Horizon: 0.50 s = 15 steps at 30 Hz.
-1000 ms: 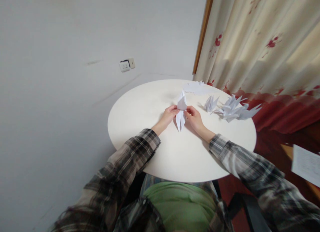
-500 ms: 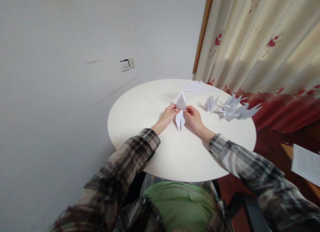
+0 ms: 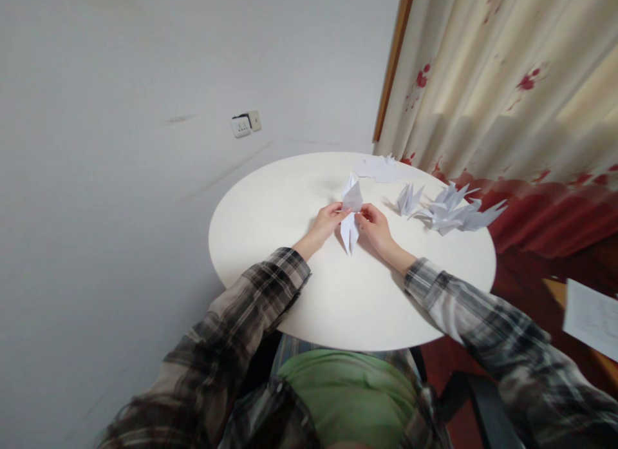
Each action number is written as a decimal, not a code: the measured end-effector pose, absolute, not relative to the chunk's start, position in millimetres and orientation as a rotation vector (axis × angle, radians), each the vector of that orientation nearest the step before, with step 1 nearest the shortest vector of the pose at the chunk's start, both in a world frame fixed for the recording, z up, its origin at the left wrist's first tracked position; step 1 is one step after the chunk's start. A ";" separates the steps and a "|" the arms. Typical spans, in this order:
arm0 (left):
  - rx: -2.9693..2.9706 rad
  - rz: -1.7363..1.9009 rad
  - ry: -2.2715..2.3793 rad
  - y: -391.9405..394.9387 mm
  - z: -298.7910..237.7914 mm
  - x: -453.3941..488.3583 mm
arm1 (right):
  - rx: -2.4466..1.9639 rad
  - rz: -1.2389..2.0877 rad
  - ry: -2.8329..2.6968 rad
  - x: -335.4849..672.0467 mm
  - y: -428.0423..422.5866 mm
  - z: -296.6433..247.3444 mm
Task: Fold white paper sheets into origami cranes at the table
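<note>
We hold the paper (image 3: 349,229) between both hands over the middle of the table (image 3: 251,262). The left hand (image 3: 327,220) is pinched shut on its left edge and the right hand (image 3: 377,227) on its right, both at the narrow waist. One flap stands up beyond our fingers and a point hangs toward us; we cannot tell whether that point touches the tabletop.

For a clean crease, we judge it best to line up the flap's edges first, then press outward from the centre with the thumbs, gripping lightly so the tips stay sharp.

We have bare tabletop to the left and in front of us. To the right, the figures (image 3: 449,214) lie near the right hand and close to the rim by the curtain (image 3: 506,88). The sheets (image 3: 381,170) sit at the far rim.
</note>
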<state>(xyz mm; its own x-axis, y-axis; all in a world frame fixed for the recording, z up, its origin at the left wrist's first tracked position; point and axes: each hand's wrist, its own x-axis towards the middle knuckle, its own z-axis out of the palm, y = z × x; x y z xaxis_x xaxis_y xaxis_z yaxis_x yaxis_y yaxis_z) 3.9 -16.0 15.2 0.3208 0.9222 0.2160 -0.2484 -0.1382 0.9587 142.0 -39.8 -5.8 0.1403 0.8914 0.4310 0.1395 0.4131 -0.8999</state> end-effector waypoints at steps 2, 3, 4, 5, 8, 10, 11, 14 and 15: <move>1.315 1.165 0.697 -15.3 14.6 3.6 | -1.029 0.712 -1.337 141.8 -40.6 -4.9; 1.315 1.162 0.697 -15.1 14.4 3.4 | -1.027 0.710 -1.338 141.9 -40.8 -4.7; 1.312 1.158 0.698 -14.9 14.3 3.3 | -1.025 0.707 -1.338 142.0 -40.8 -4.7; 1.308 1.155 0.699 -14.8 14.3 3.1 | -1.023 0.705 -1.337 142.3 -40.6 -4.8; 1.296 1.143 0.698 -15.0 14.6 3.0 | -1.018 0.707 -1.331 142.8 -40.0 -5.2; 1.299 1.142 0.701 -15.0 14.6 3.1 | -1.022 0.714 -1.320 142.6 -39.9 -5.4; 1.302 1.144 0.704 -15.0 14.5 3.2 | -1.026 0.718 -1.314 142.3 -40.0 -5.4; 1.313 1.161 0.707 -14.7 14.0 3.3 | -1.033 0.716 -1.286 141.3 -40.0 -5.9; 1.319 1.167 0.706 -14.6 13.8 3.3 | -1.032 0.713 -1.277 141.1 -39.9 -6.3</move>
